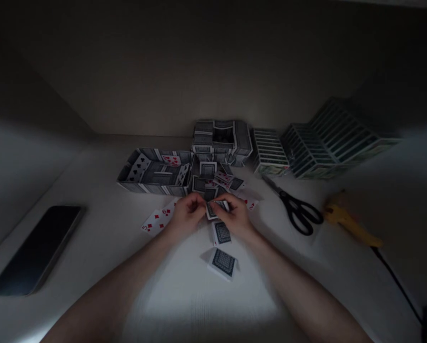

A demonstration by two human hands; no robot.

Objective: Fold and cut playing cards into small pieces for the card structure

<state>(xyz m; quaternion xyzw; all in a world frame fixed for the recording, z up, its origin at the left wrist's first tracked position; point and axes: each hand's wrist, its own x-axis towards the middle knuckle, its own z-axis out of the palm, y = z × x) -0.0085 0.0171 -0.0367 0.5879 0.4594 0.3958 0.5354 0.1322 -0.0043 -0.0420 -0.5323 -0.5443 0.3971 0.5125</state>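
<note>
A folded playing card [212, 213] with a dark patterned back is pinched in my right hand [236, 215], thumb across its face. My left hand [187, 212] is closed with its fingertips at the card's left edge. Just below, another folded card [222, 233] stands on the table, and a third folded card [223, 263] sits nearer to me. Loose cards [208, 169] lie in a jumble beyond my hands. Red diamond cards [159, 220] lie partly under my left hand.
Behind stand an open box made of cards [156, 189] and a taller card-covered box [203, 138]. Striped boxes [270, 147] fill the back right. Black-handled scissors [299, 212] and a corded yellow glue gun [352, 224] lie right. A dark phone [36, 250] lies left.
</note>
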